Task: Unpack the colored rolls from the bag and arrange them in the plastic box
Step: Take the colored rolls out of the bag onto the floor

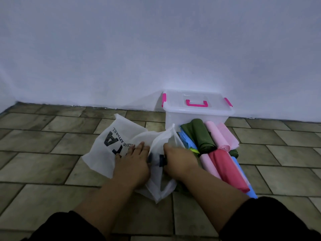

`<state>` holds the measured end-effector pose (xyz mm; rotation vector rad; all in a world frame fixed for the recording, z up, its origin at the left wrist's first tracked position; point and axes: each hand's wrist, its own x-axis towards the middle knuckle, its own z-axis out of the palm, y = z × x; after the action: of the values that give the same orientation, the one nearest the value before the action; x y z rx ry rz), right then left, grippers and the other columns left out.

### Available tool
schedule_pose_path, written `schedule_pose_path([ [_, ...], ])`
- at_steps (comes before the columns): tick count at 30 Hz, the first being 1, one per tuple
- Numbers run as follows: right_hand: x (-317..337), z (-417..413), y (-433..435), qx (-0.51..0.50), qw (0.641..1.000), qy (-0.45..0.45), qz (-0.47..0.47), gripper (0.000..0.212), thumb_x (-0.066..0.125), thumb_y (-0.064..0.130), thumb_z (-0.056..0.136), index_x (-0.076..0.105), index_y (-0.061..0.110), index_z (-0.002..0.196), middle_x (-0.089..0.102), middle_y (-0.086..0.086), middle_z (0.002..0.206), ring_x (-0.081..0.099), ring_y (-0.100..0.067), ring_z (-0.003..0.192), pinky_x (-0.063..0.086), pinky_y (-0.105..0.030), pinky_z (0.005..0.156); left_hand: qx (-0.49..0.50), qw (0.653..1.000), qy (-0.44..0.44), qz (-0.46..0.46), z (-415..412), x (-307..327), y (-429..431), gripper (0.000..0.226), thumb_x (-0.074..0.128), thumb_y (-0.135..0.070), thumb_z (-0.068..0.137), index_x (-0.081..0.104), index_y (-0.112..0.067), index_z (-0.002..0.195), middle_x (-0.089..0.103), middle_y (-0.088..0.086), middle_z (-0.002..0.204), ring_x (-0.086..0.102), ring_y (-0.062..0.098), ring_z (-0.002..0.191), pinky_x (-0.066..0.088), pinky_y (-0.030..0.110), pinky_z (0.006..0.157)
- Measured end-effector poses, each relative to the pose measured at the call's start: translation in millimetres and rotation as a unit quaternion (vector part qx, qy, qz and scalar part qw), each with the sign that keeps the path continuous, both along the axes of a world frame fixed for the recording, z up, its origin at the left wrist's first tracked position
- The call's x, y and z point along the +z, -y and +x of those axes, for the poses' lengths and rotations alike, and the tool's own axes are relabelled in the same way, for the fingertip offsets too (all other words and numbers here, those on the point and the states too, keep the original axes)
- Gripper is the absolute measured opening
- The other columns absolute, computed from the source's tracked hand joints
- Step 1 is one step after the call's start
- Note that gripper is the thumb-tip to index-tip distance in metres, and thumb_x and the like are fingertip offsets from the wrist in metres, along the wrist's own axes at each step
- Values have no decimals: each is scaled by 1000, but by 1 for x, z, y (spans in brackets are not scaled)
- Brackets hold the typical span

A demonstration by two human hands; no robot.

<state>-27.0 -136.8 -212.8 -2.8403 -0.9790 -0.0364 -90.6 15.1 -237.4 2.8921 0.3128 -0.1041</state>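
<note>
Both hands at the white bag on the floor, rolls piled beside it.

The white bag (pixel 104 153) lay crumpled on the tiled floor (pixel 52 145), printed side up. The left hand (pixel 133 162) pressed flat on it with fingers straight. The right hand (pixel 178 162) sat just beside it at the bag's mouth, fingertips hidden in the folds near something dark (pixel 162 160); whether it gripped anything could not be told. Right of the bag, the colored rolls (pixel 201 136), green, pink, red and blue, lay heaped on the floor, touching the front of the plastic box (pixel 196 115), which stood lidded against the wall (pixel 156 49).
</note>
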Motion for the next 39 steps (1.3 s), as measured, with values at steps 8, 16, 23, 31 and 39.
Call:
schedule_pose_path([
  [8,35,-17,38,-14,970,41,241,27,71,27,69,59,24,94,59,6,92,56,-14,82,49,-32,66,61,997,-44,-22,9,-10,-21,59,22,-48,100,8,-26,152,5,-4,162,8,21,149,14,62,112],
  [16,-6,-50,99,-158,952,185,185,42,82,23,53,65,19,91,52,-6,83,55,-29,72,41,-32,63,168,981,-82,-57,52,-4,-23,65,8,-55,96,6,-24,153,-1,-3,162,0,27,148,6,66,111],
  [23,-3,-49,95,-216,965,128,81,40,55,65,69,57,35,95,57,7,87,58,-19,83,40,-39,79,155,981,16,-113,78,18,-17,71,33,-53,95,2,-24,152,-1,1,162,8,30,147,15,63,112],
  [31,25,-18,139,-242,900,-43,359,43,58,65,69,66,36,100,59,-1,103,57,-13,86,44,-29,71,48,977,113,-175,15,43,72,86,39,-65,88,-12,-33,150,-21,-3,159,-14,24,147,9,62,115],
  [39,-2,26,159,-307,865,-219,331,84,53,70,78,17,40,148,30,-5,152,45,-29,125,43,-41,95,19,979,-3,-204,10,13,133,109,37,-88,69,-27,-41,143,-34,0,154,-20,29,146,6,61,115],
])
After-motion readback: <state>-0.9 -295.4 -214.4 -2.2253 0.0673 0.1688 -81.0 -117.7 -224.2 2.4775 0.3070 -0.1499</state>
